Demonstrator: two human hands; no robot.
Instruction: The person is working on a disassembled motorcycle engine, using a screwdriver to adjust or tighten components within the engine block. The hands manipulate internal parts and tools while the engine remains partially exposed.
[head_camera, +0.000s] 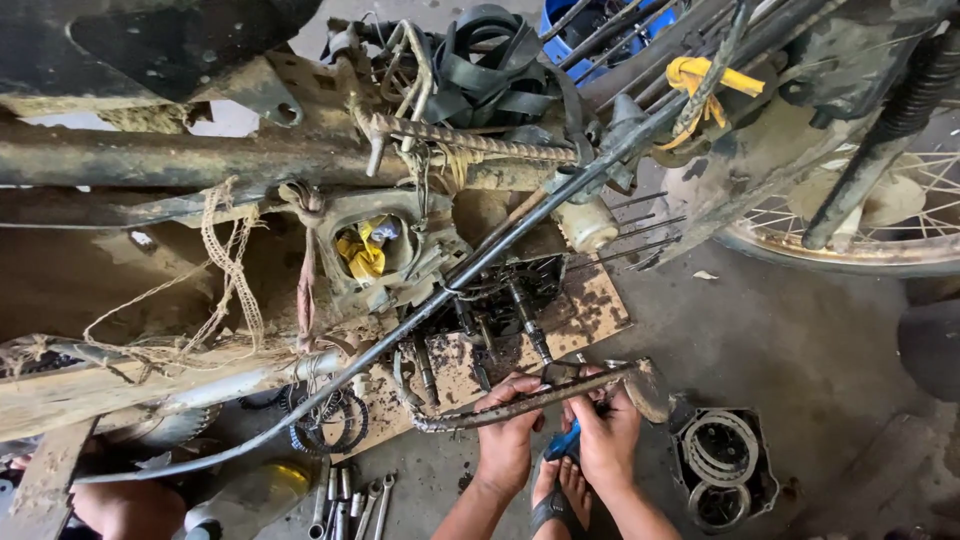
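Oily concrete floor under both hands (555, 435), gripping a long, grimy, curved metal lever (540, 398).

Both forearms run off the bottom edge below the grip; the left hand (505, 437) and right hand (607, 432) cover the middle of the long grimy lever (520, 404), so how the fingers close beneath it cannot be told; a blue object (563, 442) just under the grip shows only as a sliver between the hands; the sandalled foot (560, 497) below is cut by the edge; the spoked wheel (880, 215) up and right of the grip leaves the picture; the wrenches (350, 497) to the lower left are cropped; the yellow rag (362, 253) above sits half hidden in a housing
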